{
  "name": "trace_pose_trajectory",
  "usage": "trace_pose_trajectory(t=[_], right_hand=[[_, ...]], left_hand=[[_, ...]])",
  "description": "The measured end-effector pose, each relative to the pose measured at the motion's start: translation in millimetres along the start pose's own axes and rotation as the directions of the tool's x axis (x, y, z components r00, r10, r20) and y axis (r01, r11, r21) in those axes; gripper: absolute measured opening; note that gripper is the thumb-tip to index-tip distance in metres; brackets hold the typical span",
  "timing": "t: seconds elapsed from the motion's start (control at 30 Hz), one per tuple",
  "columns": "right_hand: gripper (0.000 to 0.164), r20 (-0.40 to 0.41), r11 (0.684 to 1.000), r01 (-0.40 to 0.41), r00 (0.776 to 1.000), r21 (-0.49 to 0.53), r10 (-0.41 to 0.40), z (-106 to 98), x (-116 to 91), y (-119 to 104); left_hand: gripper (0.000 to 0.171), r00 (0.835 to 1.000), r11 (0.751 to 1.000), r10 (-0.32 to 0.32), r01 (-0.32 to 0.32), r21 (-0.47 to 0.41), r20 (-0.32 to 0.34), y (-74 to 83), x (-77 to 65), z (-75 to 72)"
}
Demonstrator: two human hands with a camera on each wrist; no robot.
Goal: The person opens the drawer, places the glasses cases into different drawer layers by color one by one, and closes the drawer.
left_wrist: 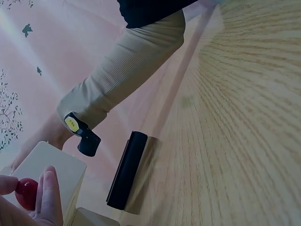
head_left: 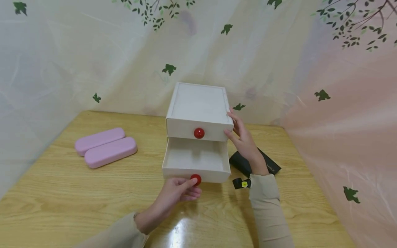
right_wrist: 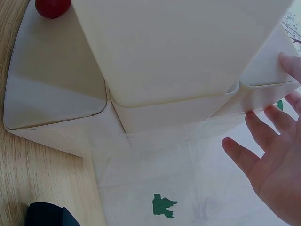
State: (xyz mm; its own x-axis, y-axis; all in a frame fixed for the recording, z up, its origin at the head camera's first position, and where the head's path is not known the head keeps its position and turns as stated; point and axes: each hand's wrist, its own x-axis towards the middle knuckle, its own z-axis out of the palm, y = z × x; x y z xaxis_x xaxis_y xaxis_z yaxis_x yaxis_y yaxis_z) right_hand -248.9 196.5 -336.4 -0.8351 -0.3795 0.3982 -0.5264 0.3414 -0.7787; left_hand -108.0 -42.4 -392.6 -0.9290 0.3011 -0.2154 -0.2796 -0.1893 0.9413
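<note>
White, smooth, boxy drawer unit [head_left: 200, 103] is standing on wood-grain table [head_left: 77, 206], between the two hands. Two drawers, two glossy round red knobs: upper drawer [head_left: 181, 128] is sitting closed, lower drawer [head_left: 195, 156] is sticking out. Left hand [head_left: 171, 192] is pinching the lower knob [head_left: 198, 176]; right hand [head_left: 244, 141] is spreading its fingers against the unit's right side, thumb at the front corner. Two lilac round-ended cases [head_left: 111, 151] are lying left, side by side; one black case [head_left: 273, 163] is lying right, partly behind right wrist.
</note>
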Motion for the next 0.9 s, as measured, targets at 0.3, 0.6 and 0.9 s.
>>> trace_pose_trajectory(t=[0.3,0.6,0.9], right_hand=[[0.057,0.001,1.0,0.001,1.0,0.006,-0.001,0,0,0],[0.057,-0.003,1.0,0.013,1.0,0.015,-0.013,0,1,1],[0.056,-0.005,1.0,0.02,1.0,0.019,-0.02,0,0,1]], left_hand=[[0.039,1.0,1.0,-0.006,0.006,0.027,0.012,-0.8,-6.5,-1.2],[0.04,1.0,0.999,-0.014,0.013,0.043,0.027,-3.6,-11.2,-3.4],[0.042,0.998,0.998,-0.04,0.038,0.053,0.046,-4.8,-13.7,-4.4]])
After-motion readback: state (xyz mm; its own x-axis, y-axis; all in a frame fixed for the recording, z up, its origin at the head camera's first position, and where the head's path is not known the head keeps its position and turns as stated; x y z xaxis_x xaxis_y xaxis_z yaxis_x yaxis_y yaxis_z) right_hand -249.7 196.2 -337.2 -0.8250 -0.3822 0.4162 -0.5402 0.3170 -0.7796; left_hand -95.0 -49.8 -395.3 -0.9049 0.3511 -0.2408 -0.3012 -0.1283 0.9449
